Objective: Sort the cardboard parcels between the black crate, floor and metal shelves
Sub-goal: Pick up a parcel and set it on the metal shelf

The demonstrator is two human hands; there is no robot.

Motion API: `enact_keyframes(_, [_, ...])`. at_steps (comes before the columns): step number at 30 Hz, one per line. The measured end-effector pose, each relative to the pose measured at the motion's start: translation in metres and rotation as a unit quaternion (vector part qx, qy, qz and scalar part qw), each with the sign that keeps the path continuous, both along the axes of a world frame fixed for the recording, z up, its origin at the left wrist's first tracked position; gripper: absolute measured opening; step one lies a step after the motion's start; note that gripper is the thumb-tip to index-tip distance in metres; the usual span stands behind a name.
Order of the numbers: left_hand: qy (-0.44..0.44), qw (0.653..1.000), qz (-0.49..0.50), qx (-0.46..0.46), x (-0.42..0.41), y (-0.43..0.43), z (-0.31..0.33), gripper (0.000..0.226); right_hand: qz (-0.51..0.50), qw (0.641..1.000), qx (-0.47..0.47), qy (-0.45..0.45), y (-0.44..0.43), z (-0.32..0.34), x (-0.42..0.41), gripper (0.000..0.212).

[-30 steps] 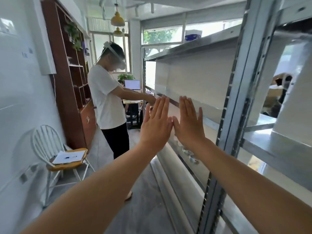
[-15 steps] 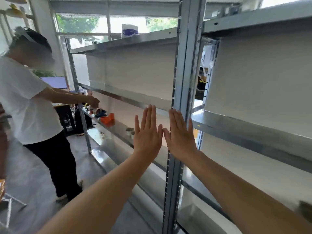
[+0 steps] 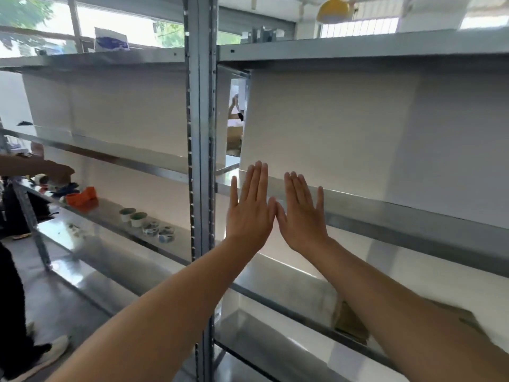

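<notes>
Small cups [image 3: 133, 216] sitting on left metal shelves [image 3: 385, 213]; left hand [image 3: 249, 213] and right hand [image 3: 301, 216] both spread flat, holding nothing, thumbs touching.

Metal shelves [image 3: 385, 216] are galvanised steel, smooth, dull-glossy with reflections; the perforated upright [image 3: 201, 133] is the same grey metal. White backing panels [image 3: 330, 128] look matt, smooth. Brown cardboard parcel [image 3: 352, 321] looks matt, papery.
</notes>
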State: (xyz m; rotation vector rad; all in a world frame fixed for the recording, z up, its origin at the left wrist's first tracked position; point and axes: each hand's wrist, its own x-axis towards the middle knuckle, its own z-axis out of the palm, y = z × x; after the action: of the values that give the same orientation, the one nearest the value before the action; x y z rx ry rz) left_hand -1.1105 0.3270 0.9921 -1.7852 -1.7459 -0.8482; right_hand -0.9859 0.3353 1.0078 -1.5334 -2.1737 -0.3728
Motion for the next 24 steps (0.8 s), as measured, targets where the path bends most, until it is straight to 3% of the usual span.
enact_keyframes(15, [0.085, 0.969, -0.23, -0.017, 0.35, -0.092, -0.003, 0.064, -0.217, 0.974, 0.009, 0.071, -0.132, -0.02, 0.362, 0.068])
enact_keyframes(19, [0.095, 0.945, -0.313, -0.015, 0.448, -0.134, -0.02, 0.064, -0.298, 0.944, 0.014, 0.142, -0.201, -0.041, 0.451, 0.066])
enact_keyframes(24, [0.09, 0.903, -0.42, -0.012, 0.569, -0.205, -0.043, 0.064, -0.442, 0.888, -0.009, 0.131, -0.295, -0.068, 0.56, 0.067])
